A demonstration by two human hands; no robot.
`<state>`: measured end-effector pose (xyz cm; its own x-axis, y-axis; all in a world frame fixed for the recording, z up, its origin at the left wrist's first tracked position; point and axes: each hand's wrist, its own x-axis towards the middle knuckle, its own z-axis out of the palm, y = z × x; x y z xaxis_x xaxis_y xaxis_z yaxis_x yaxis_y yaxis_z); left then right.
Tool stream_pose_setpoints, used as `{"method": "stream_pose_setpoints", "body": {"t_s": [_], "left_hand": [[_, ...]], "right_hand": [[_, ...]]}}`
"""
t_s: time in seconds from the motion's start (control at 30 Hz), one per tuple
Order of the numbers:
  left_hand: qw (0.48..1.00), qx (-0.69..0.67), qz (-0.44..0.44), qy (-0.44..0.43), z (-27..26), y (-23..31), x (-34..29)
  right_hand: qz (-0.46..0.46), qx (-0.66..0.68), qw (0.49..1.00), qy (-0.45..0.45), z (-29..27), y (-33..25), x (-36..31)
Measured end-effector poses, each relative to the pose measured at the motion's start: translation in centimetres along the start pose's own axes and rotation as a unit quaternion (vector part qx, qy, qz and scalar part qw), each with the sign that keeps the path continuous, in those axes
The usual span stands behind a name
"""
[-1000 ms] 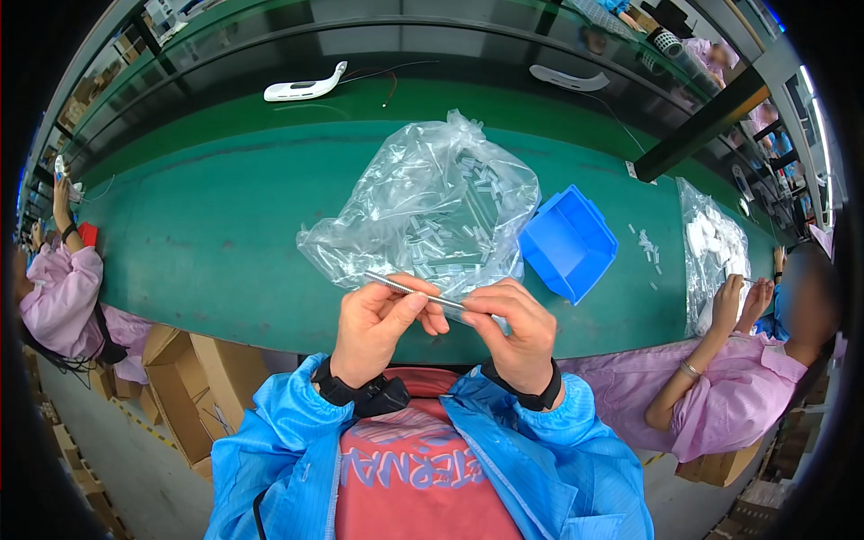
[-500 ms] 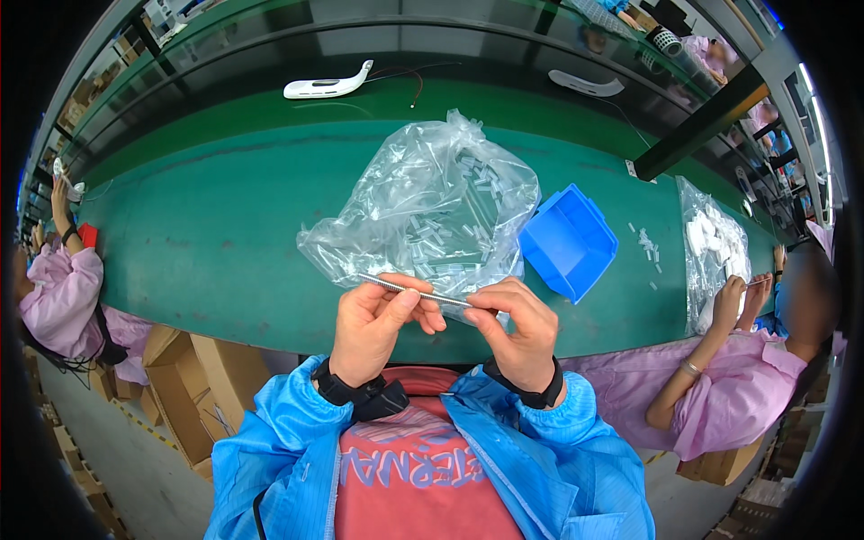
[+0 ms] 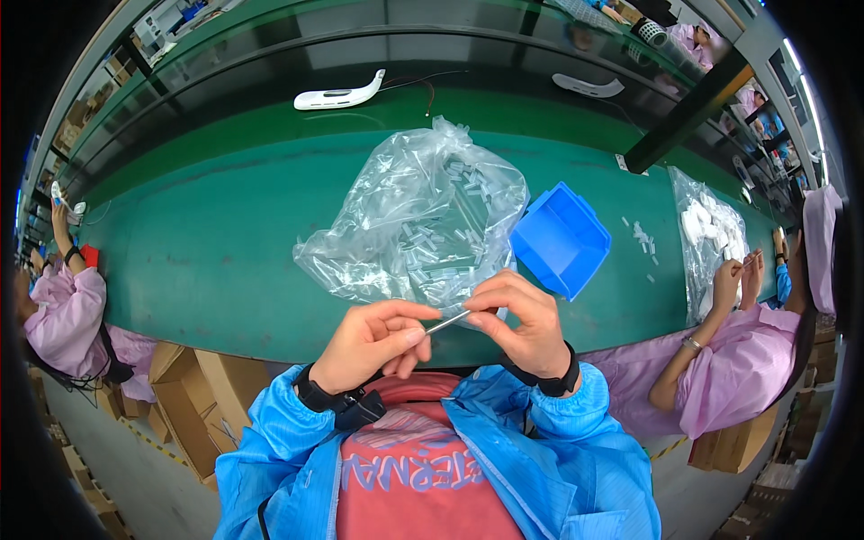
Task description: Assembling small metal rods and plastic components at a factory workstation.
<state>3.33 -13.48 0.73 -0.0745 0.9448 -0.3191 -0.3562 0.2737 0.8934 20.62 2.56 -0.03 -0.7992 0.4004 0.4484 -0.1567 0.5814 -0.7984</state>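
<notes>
Between my two hands runs a thin grey metal rod [image 3: 447, 322], slanting up to the right, only a short stretch of it showing. My left hand [image 3: 373, 344] pinches its lower end between thumb and fingers. The upper end is gripped by the fingertips of my right hand [image 3: 524, 322]. Just beyond my hands lies a clear plastic bag [image 3: 360, 216] with many small translucent tube pieces [image 3: 423, 243] in it. Right of the bag, a blue plastic bin [image 3: 562, 243] sits tilted toward me, with no parts visible inside.
Several loose tube pieces [image 3: 643, 238] lie right of the bin. Farther right is a bag of white parts [image 3: 711, 229] by a co-worker in pink [image 3: 733, 360]. White curved housings [image 3: 337, 97] lie at the back. An open cardboard box [image 3: 193, 396] stands below the bench's left front.
The rod has swung from sloping down rightward to sloping up rightward, and less of it shows. My left hand has shifted a little toward me. The right-hand co-worker's hands have moved.
</notes>
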Motion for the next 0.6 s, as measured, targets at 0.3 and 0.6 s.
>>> {"method": "stream_pose_setpoints", "body": {"t_s": [0.3, 0.6], "left_hand": [[0.996, -0.077, 0.049, -0.006, 1.6, -2.7, 0.8], [0.984, -0.167, 0.050, -0.033, 1.9, -3.6, 1.3]], "right_hand": [[0.182, 0.348, 0.916, 0.079, 3.1, 0.4, -1.5], [0.158, 0.345, 0.916, 0.129, 4.5, 0.2, -1.7]]}}
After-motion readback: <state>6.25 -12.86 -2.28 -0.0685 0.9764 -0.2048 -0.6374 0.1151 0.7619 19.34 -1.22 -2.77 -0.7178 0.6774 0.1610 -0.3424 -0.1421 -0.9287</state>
